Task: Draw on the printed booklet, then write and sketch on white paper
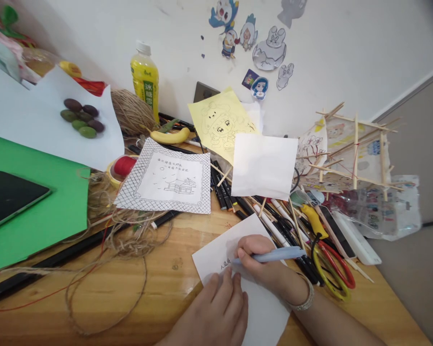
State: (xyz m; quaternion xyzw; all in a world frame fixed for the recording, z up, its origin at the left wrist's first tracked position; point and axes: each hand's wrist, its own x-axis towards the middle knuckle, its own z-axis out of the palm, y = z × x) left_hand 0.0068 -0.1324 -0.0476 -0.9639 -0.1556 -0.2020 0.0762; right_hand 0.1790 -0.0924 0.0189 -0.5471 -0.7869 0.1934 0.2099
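Observation:
A light blue pen [279, 254] is pinched in my right hand [261, 259], its tip on a white sheet of paper [261, 315]. A short row of small dark handwritten characters shows on the sheet beside the tip. My left hand [218, 310] lies flat on the same sheet with its fingers stretched out, just below the writing. Beyond my hands lie a square drawing of a house with a cross-hatched border [178, 185], a blank white square of paper [265, 166] and a yellow sheet with a cartoon drawing [220, 122].
Markers and sticks [274, 226] and yellow-and-red-handled scissors [334, 269] lie to the right, below a stick-framed paper lantern [353, 149]. Loose twine [130, 240], a green sheet [65, 206] and a phone [10, 197] are left. A drink bottle [145, 77] stands behind.

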